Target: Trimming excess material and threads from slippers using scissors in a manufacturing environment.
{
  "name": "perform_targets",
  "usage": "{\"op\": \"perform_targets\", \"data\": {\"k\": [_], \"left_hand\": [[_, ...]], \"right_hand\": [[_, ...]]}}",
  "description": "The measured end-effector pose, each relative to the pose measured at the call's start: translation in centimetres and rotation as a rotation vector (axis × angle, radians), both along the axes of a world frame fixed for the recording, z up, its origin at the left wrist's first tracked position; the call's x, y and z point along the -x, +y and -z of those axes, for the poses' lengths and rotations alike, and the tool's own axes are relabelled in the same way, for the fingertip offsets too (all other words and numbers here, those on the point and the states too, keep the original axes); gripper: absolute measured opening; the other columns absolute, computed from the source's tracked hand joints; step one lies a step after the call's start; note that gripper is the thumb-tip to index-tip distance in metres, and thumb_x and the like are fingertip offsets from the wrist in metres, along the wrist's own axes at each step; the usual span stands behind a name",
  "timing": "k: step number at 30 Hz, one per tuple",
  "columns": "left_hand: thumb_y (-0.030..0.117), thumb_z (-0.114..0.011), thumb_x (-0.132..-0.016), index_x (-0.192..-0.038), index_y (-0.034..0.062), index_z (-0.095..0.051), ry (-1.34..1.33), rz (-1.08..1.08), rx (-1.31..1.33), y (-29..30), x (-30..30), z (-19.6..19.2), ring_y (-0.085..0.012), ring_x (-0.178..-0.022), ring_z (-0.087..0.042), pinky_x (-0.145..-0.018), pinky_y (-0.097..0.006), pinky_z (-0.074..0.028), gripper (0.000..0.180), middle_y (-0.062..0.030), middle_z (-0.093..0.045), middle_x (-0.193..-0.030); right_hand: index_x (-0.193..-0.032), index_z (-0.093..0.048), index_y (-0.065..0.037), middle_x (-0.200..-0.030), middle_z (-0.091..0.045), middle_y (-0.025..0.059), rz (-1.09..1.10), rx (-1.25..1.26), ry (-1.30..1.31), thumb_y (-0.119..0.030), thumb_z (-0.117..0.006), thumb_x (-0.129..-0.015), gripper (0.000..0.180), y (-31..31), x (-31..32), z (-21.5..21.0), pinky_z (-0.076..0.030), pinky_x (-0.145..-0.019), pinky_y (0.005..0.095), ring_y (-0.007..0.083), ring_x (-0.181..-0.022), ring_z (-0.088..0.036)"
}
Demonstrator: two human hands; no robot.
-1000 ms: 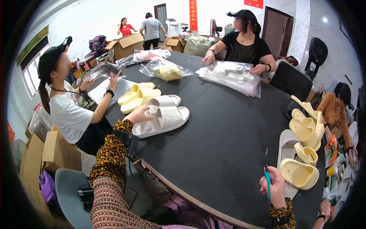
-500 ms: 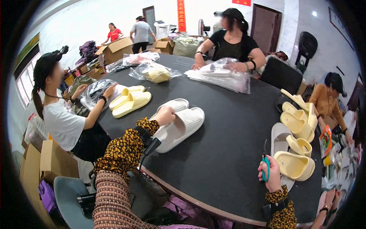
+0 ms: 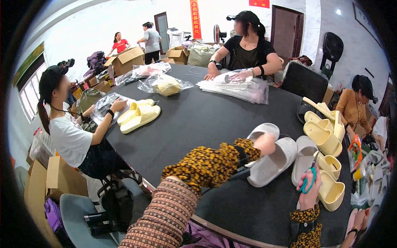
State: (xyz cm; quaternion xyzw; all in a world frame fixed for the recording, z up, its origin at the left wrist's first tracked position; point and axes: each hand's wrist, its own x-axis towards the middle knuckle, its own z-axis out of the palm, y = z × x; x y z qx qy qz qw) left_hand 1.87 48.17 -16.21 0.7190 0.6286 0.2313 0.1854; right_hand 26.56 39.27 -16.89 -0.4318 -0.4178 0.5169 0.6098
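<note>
My left hand (image 3: 264,144) is closed on a pair of grey slippers (image 3: 276,165) on the dark table, its fingers at their straps. Beside that pair, on the right, lies another grey slipper (image 3: 305,151). My right hand (image 3: 309,192) is closed around scissors (image 3: 307,182) with teal handles, blades pointing up and away from me. It is held over the table, next to several pale yellow slippers (image 3: 333,196) along the right edge.
A pair of yellow slippers (image 3: 138,118) lies at the left, by a person handling a clear bag (image 3: 105,108). A bagged yellow pair (image 3: 167,86) lies farther back. Opposite, another person touches a stack of clear bags (image 3: 235,87). A grey chair (image 3: 82,217) stands at lower left.
My left hand has moved right with the grey slippers, bringing them near the other grey slipper. My right hand has shifted slightly, scissors still in it.
</note>
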Motion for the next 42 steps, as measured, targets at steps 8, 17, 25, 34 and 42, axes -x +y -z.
{"op": "perform_targets", "data": {"k": [8,17,25,34,42], "left_hand": [[0.013,-0.055,-0.079,-0.078,-0.0045,-0.067,-0.277,-0.020,-0.235,2.7,-2.5,2.4,-0.0404,-0.084,-0.065,-0.076,-0.047,-0.050,0.021,-0.0285,-0.064,-0.083],[0.020,-0.062,-0.080,-0.101,-0.0030,-0.065,-0.151,0.057,-0.425,-0.5,6.5,-4.4,-0.0391,-0.095,-0.063,-0.086,-0.045,-0.050,0.031,-0.0257,-0.065,-0.097],[0.025,-0.061,-0.078,-0.121,-0.0005,-0.049,0.529,-0.912,-0.231,-11.0,37.1,0.8,-0.0408,-0.112,-0.052,-0.091,-0.047,-0.047,0.051,-0.0244,-0.051,-0.122],[0.024,-0.061,-0.074,-0.091,-0.0022,-0.065,0.086,-0.784,-0.528,-24.8,56.9,4.6,-0.0317,-0.077,-0.061,-0.070,-0.038,-0.048,0.032,-0.0173,-0.066,-0.083],[0.006,-0.061,-0.081,-0.080,0.0023,-0.059,-0.848,-0.635,-0.064,-13.9,36.1,2.9,-0.0100,-0.053,-0.050,-0.045,-0.026,-0.038,0.004,-0.0016,-0.054,-0.066]], "right_hand": [[-0.129,-0.041,-0.001,-0.074,-0.051,0.0036,-0.114,-0.182,-0.074,-0.021,-0.061,-0.087,0.051,-2.5,2.8,-1.7,-0.039,-0.040,0.0215,0.0084,-0.049,-0.047],[-0.129,-0.040,0.000,-0.072,-0.052,0.0037,-0.221,-0.123,-0.146,-0.018,-0.059,-0.090,0.047,-3.0,3.5,-0.1,-0.040,-0.040,0.0209,0.0077,-0.050,-0.048],[-0.124,-0.043,0.000,-0.073,-0.053,0.0039,-0.221,-0.073,-0.136,-0.014,-0.059,-0.088,0.042,-3.7,4.0,0.0,-0.041,-0.040,0.0212,0.0082,-0.050,-0.049],[-0.128,-0.044,0.003,-0.082,-0.059,0.0080,-0.603,-0.007,-0.269,-0.009,-0.065,-0.085,0.049,-3.8,3.9,-0.6,-0.044,-0.047,0.0236,0.0098,-0.056,-0.056],[-0.131,-0.044,0.003,-0.080,-0.057,0.0018,-0.759,-0.010,-0.502,-0.018,-0.067,-0.088,0.053,-2.7,5.2,1.1,-0.044,-0.050,0.0205,0.0060,-0.059,-0.054]]}}
